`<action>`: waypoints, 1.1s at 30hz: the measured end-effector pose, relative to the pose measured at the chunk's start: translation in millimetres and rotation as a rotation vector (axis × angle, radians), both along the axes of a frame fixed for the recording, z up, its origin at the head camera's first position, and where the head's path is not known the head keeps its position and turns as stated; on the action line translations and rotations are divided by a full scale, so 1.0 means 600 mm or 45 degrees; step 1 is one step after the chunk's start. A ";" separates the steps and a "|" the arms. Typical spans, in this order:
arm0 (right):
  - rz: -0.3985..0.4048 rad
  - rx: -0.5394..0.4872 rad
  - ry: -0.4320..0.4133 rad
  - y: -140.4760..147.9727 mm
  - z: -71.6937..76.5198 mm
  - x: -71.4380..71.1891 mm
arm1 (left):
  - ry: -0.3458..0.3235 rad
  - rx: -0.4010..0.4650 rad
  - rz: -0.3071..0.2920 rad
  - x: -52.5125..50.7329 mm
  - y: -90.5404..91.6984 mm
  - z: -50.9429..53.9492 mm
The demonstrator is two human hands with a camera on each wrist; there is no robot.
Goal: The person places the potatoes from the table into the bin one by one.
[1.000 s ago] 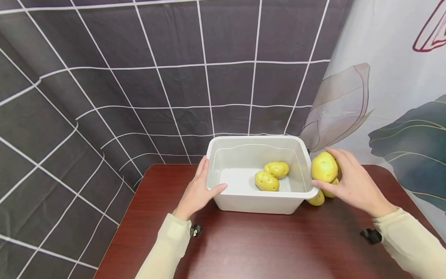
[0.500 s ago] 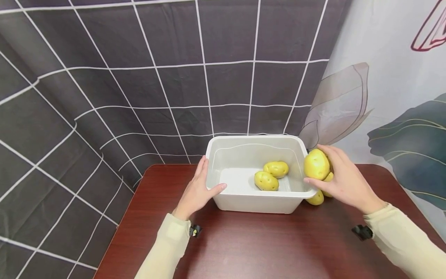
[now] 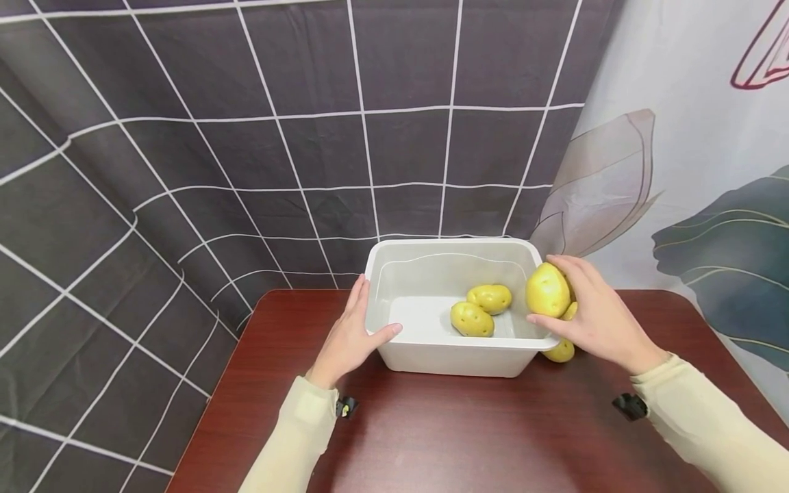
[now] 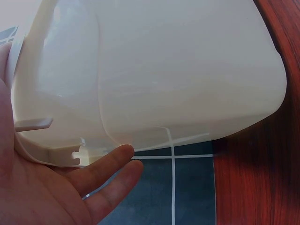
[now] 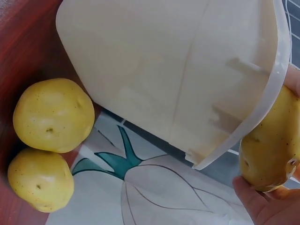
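Observation:
A light grey bin (image 3: 444,358) stands on the table with two yellow potatoes (image 3: 472,320) touching each other inside, right of its middle. My left hand (image 3: 349,340) holds the bin's left end, thumb over the rim; in the left wrist view two fingers of this hand (image 4: 101,187) lie along the outer wall (image 4: 187,70). My right hand (image 3: 600,315) pinches a potato (image 3: 547,290) at the bin's right rim, above rim height. In the right wrist view that potato (image 5: 269,140) is beside the rim (image 5: 269,101), between thumb and fingers.
Two more potatoes (image 5: 54,115) lie on the dark red table (image 3: 431,438) beside the bin's right end, partly hidden in the head view by my right hand. A dark cloth with white grid lines (image 3: 407,150) hangs behind, and a pale patterned cloth (image 3: 696,226) at the right.
My right hand has moved left with its potato, from outside the bin's right end to over its right rim. My left hand and the bin stay where they were.

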State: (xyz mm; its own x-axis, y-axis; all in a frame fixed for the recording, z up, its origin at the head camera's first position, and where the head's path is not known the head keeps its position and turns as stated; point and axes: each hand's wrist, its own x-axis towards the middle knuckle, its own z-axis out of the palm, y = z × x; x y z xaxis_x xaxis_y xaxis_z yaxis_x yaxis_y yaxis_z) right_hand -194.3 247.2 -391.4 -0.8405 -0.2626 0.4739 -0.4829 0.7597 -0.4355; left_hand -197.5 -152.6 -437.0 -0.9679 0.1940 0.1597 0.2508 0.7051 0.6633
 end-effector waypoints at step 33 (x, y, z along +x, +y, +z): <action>0.024 0.022 -0.067 -0.026 -0.005 -0.016 | 0.008 -0.006 0.006 0.001 0.001 0.001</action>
State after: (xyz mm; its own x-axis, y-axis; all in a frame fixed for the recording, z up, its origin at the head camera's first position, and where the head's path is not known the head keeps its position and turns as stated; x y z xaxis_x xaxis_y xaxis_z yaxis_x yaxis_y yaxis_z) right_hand -203.6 231.6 -394.6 -0.8592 -0.2863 0.4240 -0.4736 0.7586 -0.4475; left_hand -196.9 -152.1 -436.3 -0.9678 0.1903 0.1647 0.2515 0.7095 0.6583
